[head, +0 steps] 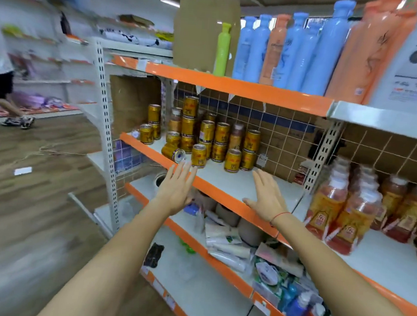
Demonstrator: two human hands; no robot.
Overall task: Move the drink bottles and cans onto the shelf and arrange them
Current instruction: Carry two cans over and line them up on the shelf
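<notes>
Cans (pixel 221 139) in gold stand clustered on the middle shelf (pixel 228 181) just beyond both hands, some stacked two high; their red label markings are too blurred to read. One fallen can (pixel 173 152) lies on its side at the shelf's orange front edge, just above the fingertips of the left hand (pixel 176 189), with an upright can (pixel 198 155) right beside it. The left grip is wide, fingers straight and together, holding nothing, in front of the shelf edge. The right hand (pixel 266 196) is likewise spread flat and empty over the bare part of the shelf, a red string round its wrist – the nearest gold can (pixel 232 160) stands just beyond and to the left of its fingertips.

To the right of the right hand, on the next shelf bay, amber drink bottles (pixel 342 213) with yellow-red labels bear a red emblem, illegible. Above both hands, blue bottles (pixel 295 52), orange ones and a single green bottle (pixel 222 49) line the top shelf beside a cardboard box (pixel 200 30). Below the hands lies a heap of tubes and packets (pixel 230 244). Far to the left, a person's legs (pixel 9 107) – blurred – cross the wooden floor.
</notes>
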